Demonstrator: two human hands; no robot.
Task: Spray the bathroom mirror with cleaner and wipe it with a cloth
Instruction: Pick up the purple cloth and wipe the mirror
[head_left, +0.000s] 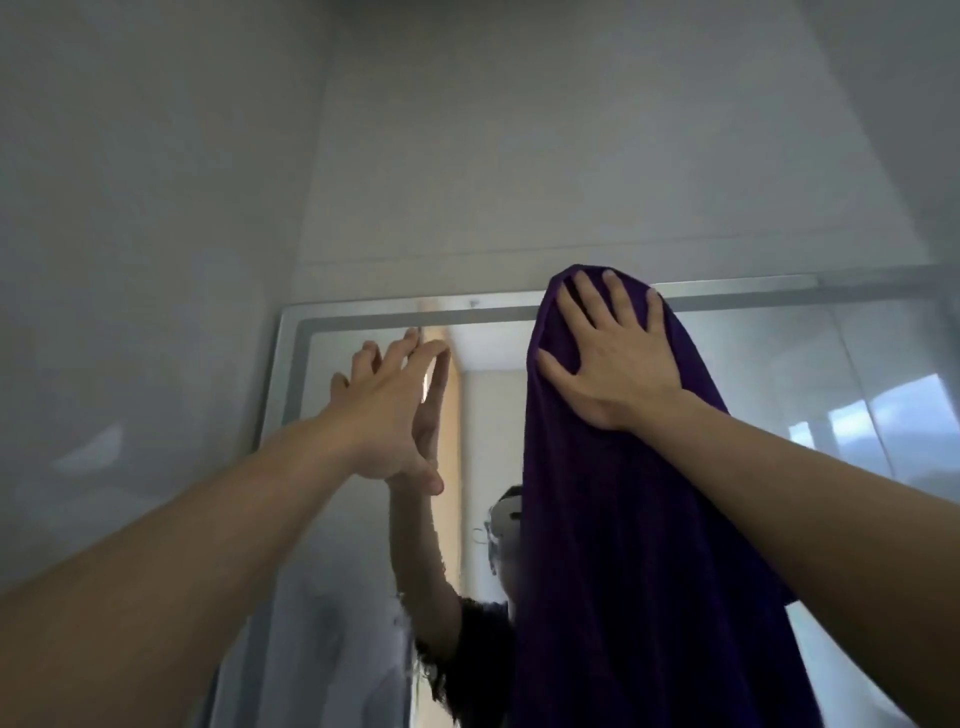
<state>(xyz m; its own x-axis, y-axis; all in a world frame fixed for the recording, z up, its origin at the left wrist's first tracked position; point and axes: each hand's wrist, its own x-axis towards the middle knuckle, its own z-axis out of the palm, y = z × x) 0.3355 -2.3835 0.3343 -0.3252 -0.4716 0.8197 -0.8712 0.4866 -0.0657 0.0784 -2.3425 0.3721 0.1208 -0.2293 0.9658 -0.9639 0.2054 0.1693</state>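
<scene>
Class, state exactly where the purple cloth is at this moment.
In the head view, right of centre: the purple cloth hangs against the mirror, its top pressed at the upper frame by the right hand.

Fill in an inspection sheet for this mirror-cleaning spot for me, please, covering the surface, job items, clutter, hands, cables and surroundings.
Surface: mirror upright on the wall, with a pale frame along its top and left edges; the glass reflects the person and a room.
Job's things: purple cloth spread against the upper glass, hanging down; spray bottle not in view.
Clutter: nothing seen.
Hands: right hand flat on the cloth's top, fingers spread; left hand bare, fingertips touching the glass near the top left corner.
Cables: nothing seen.
Surroundings: plain grey walls beside and above.
</scene>
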